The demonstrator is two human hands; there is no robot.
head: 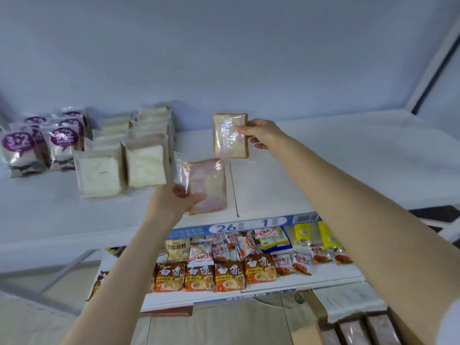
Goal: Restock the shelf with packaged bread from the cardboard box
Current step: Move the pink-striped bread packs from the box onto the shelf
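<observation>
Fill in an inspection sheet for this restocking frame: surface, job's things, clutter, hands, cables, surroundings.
Surface: white top shelf, with a seam running front to back.
Job's things: near bread pack; far bread pack, upright; stacked bread packs to the left; cardboard box at bottom right, packs inside.
Clutter: purple-labelled packs at far left; noodle packets on the lower shelf.
Hands: left hand grips the near bread pack; right hand pinches the far bread pack's edge.
Cables: nothing seen.
Surroundings: pale wall behind; blue price strip on the shelf edge.
</observation>
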